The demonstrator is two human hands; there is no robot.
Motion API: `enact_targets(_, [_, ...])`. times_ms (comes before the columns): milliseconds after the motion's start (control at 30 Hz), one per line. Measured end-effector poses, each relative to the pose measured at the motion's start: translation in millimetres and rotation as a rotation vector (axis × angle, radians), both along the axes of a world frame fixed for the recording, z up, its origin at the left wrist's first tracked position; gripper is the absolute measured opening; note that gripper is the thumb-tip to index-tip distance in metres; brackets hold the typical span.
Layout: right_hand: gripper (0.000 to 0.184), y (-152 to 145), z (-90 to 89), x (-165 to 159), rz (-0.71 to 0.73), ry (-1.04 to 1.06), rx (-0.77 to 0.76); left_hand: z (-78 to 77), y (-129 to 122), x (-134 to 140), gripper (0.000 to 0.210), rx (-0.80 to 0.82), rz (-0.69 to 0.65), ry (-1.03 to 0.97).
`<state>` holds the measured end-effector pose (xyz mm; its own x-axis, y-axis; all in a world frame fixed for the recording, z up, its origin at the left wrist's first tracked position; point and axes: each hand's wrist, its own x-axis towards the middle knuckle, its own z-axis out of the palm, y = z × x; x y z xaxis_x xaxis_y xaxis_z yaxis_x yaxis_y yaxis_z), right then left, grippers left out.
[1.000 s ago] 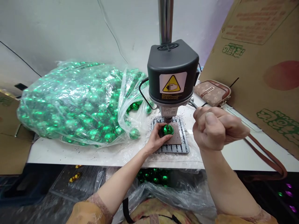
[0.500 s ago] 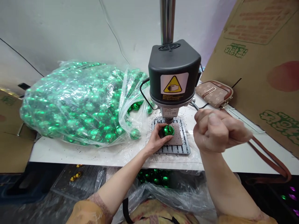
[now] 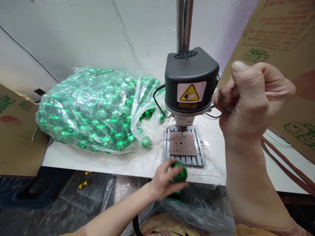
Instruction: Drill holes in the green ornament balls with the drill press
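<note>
Left hand [image 3: 162, 182] blurred, seemingly holding green ball [image 3: 181, 173].

Workshop, worker's view. Diagnostic features: a black bench drill press on a bright steel column [image 3: 191, 68], bearing a yellow hazard label [image 3: 192, 92]; dark specks strewn over the white surface [image 3: 71, 160]; and, at nine o'clock from the press, a bulging clear plastic bag [image 3: 134, 123] of shiny green faceted balls [image 3: 107, 139].

Green ball [image 3: 182, 176] partly hidden behind the blurry left hand [image 3: 162, 181]
</note>
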<state>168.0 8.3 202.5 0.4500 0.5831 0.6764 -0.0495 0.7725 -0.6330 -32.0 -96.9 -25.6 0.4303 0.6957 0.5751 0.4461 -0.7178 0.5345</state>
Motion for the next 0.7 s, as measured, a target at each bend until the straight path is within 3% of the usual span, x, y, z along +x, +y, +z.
enact_targets(100, [0.043,-0.2,-2.1,-0.6,-0.014,-0.005,0.010,-25.1,-38.8,-26.2,0.049,0.154,-0.199,0.361])
enact_targets(200, [0.044,0.5,-1.6,-1.4,-0.025,0.010,0.023,-39.4,-55.9,-41.7,0.068,0.035,-0.282,0.440])
enact_targets(300, [0.044,1.4,-0.6,-1.0,-0.025,0.032,0.030,-36.3,-60.4,-46.1,0.076,-0.070,-0.270,0.395])
enact_targets(400, [0.043,1.7,-0.7,0.2,-0.021,0.049,0.013,-20.3,-51.3,-44.7,0.064,-0.068,-0.254,0.411])
enact_targets(467, [0.042,1.8,-1.4,0.9,-0.025,0.047,0.010,-4.4,-27.0,-43.1,0.043,0.027,-0.252,0.343])
enact_targets(533, [0.043,2.0,-2.2,1.3,-0.030,0.034,0.013,15.5,17.1,-42.7,0.029,0.095,-0.095,0.212])
enact_targets(633, [0.044,2.4,-3.4,1.5,-0.041,0.020,0.033,48.9,108.4,-45.6,0.033,-0.043,0.413,0.100])
enact_targets(700, [0.044,2.7,-3.9,1.6,-0.038,0.021,0.043,66.7,167.8,-49.9,0.037,-0.218,0.712,0.170])
